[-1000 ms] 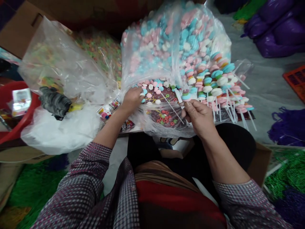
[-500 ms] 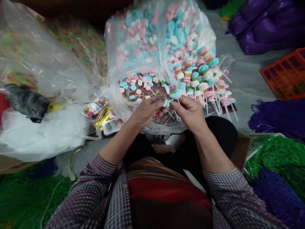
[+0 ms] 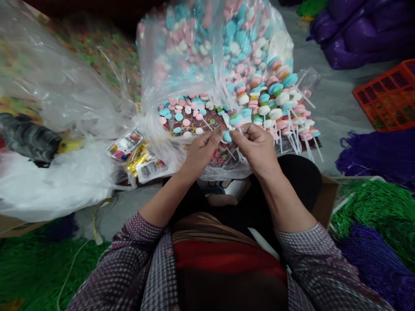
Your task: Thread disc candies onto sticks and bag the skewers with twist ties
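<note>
Between the fingertips of my left hand (image 3: pixel 201 152) is a round blue-and-white marshmallow candy (image 3: pixel 227 137). My right hand (image 3: pixel 260 149) is closed close beside it, pinching a candy skewer (image 3: pixel 235 119) with blue and pink pieces above the fingers; part of its stick is hidden. Both hands meet over the mouth of a clear plastic bag (image 3: pixel 181 160). Around them lie loose pink, white and blue marshmallow candies (image 3: pixel 186 122) and small red and green gummy rings (image 3: pixel 219 159). A loose white stick (image 3: pixel 207 124) rests among the candies.
Finished-looking candy skewers (image 3: pixel 275 103) are piled at the right. Behind stands a big bag of marshmallow candies (image 3: pixel 194 47). Printed packets (image 3: pixel 151 168), a dark grey roll-shaped object (image 3: pixel 29 138) and plastic wrap (image 3: pixel 58 181) lie left. An orange crate (image 3: pixel 385 97) sits far right.
My left hand has come from the loose candies at the left over to my right hand, now with a marshmallow candy in its fingers. The view has shifted rightward.
</note>
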{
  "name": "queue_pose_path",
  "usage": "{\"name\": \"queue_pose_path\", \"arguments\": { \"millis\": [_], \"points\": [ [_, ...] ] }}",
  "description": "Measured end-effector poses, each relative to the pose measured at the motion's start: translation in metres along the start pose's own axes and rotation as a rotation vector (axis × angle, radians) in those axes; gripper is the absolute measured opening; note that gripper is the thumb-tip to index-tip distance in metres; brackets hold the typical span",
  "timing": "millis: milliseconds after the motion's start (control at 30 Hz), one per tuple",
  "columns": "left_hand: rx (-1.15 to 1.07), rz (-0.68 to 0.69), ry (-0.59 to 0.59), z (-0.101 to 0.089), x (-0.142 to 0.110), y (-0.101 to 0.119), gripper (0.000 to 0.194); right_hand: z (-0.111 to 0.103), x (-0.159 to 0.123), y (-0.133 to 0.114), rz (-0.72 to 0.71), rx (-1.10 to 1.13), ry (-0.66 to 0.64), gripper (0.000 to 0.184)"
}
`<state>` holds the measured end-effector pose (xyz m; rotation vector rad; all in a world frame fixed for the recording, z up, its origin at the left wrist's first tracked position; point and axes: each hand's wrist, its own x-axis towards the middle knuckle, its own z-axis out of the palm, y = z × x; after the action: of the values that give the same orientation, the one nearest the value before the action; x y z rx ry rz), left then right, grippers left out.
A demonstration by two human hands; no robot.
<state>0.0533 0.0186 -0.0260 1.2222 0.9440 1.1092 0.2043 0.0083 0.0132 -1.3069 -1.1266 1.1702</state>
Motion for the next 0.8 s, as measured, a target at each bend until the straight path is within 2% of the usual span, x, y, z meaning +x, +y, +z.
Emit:
{"name": "queue_pose_path", "arguments": {
  "millis": [100, 233, 333, 533, 667, 800],
  "points": [
    [-0.035, -0.001, -0.010, 0.001, 0.001, 0.001, 0.031, 0.001, 0.001, 0.003, 0.010, -0.016, -0.023, 0.045],
    [-0.100, -0.124, 0.093, -0.006, 0.010, 0.004, 0.026, -0.004, -0.001, 0.002, 0.002, 0.023, -0.079, 0.046],
    [-0.116, -0.154, 0.146, -0.018, 0.016, 0.009, 0.021, -0.012, -0.005, -0.001, 0.009, 0.008, -0.143, 0.046],
    [-0.205, -0.133, 0.167, -0.041, 0.023, 0.011, 0.031, -0.018, -0.016, -0.006, 0.030, -0.171, -0.319, 0.039],
    [-0.289, -0.117, 0.196, -0.048, 0.026, 0.007, 0.024, -0.013, -0.017, -0.008, -0.020, -0.287, -0.346, 0.036],
    [-0.267, -0.149, 0.238, -0.047, 0.026, 0.005, 0.024, -0.010, -0.016, -0.005, -0.050, -0.355, -0.326, 0.037]
  ]
}}
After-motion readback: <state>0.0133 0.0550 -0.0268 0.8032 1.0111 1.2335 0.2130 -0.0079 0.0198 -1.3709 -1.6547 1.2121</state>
